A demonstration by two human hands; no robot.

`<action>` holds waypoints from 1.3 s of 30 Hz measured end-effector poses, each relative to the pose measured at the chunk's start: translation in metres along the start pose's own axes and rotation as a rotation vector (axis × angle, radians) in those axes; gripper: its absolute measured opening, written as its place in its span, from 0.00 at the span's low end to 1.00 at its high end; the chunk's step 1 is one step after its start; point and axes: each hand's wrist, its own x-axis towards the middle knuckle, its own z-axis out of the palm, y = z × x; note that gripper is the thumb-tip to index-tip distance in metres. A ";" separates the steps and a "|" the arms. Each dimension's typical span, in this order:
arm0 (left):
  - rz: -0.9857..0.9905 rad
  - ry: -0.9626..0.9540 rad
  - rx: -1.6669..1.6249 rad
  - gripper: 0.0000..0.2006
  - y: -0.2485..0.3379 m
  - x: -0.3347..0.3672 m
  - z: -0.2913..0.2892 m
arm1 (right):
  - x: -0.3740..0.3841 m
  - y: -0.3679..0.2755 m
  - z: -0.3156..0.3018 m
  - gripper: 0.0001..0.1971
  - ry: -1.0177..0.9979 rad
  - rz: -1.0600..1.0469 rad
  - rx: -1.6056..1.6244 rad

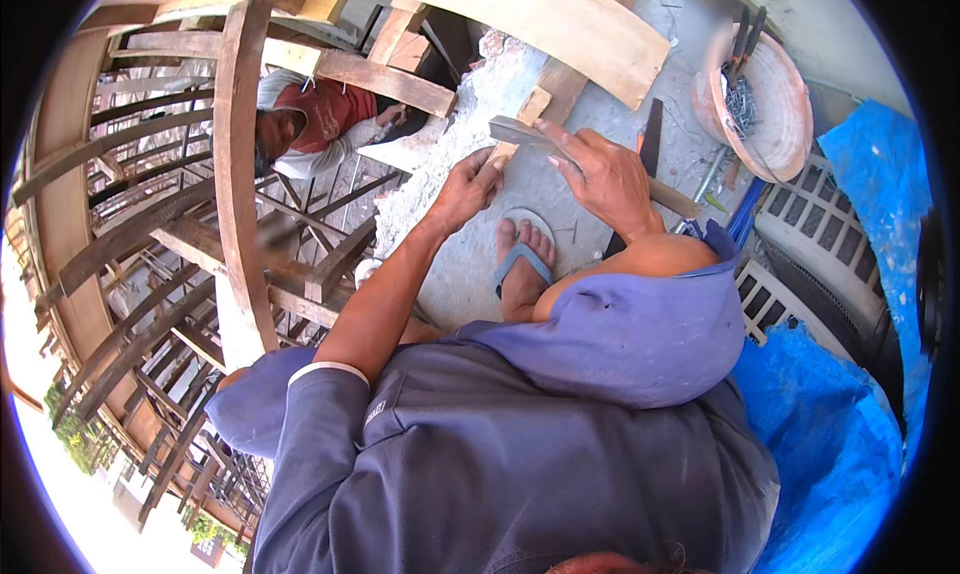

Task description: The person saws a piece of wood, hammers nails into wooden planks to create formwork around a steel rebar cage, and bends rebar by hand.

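Note:
My left hand (pixel 470 188) is closed on a small strip of pale wood (pixel 507 151), held upright over the concrete floor. My right hand (pixel 608 179) grips a chopping knife with a broad grey blade (pixel 518 132); its wooden handle (pixel 675 199) sticks out past the wrist. The blade lies across the wood strip, near my left fingertips. Part of the strip shows beyond the blade, and the contact between them is too small to make out. Below my hands is my foot in a flip-flop (pixel 530 266).
A plank (pixel 540 24) lies beyond my hands. At right stand a shallow bowl (pixel 785 114) with pliers and wire, plastic crates (pixel 825 209) and blue tarp (pixel 815 414). A dark saw blade (pixel 652 139) lies nearby. Left, timber framing (pixel 240 154) drops away; a co-worker (pixel 325 119) is below.

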 end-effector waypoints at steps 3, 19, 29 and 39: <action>0.000 0.024 0.016 0.13 -0.004 -0.001 -0.001 | 0.000 0.002 0.001 0.27 -0.071 0.016 -0.087; 0.026 0.033 0.059 0.14 -0.016 0.007 -0.010 | 0.007 -0.010 -0.002 0.24 0.173 -0.084 0.186; -0.019 0.034 -0.022 0.13 -0.009 0.005 -0.007 | 0.002 -0.004 0.007 0.27 0.243 -0.063 0.206; -0.048 -0.017 -0.078 0.13 -0.008 0.006 -0.011 | -0.012 -0.001 0.026 0.29 0.200 -0.034 0.079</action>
